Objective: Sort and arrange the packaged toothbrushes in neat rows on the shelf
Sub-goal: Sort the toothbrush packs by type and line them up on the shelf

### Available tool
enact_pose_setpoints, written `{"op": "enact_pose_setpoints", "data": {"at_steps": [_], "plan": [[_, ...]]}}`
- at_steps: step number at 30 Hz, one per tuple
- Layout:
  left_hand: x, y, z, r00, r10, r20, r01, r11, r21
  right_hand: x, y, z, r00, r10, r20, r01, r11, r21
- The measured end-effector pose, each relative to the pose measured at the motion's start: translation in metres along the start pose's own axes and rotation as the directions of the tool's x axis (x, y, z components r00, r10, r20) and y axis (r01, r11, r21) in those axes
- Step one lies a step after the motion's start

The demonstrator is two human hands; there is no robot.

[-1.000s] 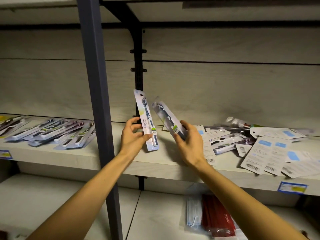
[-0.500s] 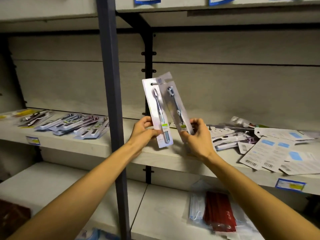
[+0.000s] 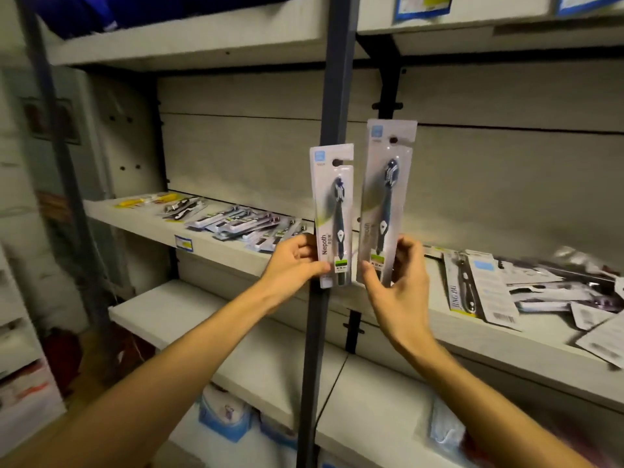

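Holding two packaged toothbrushes upright, side by side, before the shelf.
The left hand is pinching the shorter-looking pack at its base; the right hand is pinching the taller pack, fingers curled.

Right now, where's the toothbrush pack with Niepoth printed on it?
In the head view, the Niepoth pack is held upright by the left hand, in front of the dark shelf post, just left of the pack in the right hand.
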State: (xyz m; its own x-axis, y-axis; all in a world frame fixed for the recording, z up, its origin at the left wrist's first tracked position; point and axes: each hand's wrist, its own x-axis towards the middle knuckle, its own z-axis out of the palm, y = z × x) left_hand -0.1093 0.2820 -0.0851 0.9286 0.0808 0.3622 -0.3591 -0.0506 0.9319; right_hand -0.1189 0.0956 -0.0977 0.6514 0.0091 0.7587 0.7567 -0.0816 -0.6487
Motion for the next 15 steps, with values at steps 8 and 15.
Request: {"op": "enact_pose_setpoints", "data": {"at_steps": [8, 15], "plan": [[0.0, -0.014, -0.12, 0.991, -0.096, -0.091, 0.094, 0.995, -0.025, -0.008, 0.007, 0.112, 0.988, 0.014, 0.153, -0.01, 0.999, -0.033], [0.027, -0.021, -0.224, 0.982, -0.137, -0.129, 0.15, 0.984, 0.093, 0.008, 0.024, 0.218, 0.968, 0.238, 0.083, -0.239, 0.971, -0.003]]}}
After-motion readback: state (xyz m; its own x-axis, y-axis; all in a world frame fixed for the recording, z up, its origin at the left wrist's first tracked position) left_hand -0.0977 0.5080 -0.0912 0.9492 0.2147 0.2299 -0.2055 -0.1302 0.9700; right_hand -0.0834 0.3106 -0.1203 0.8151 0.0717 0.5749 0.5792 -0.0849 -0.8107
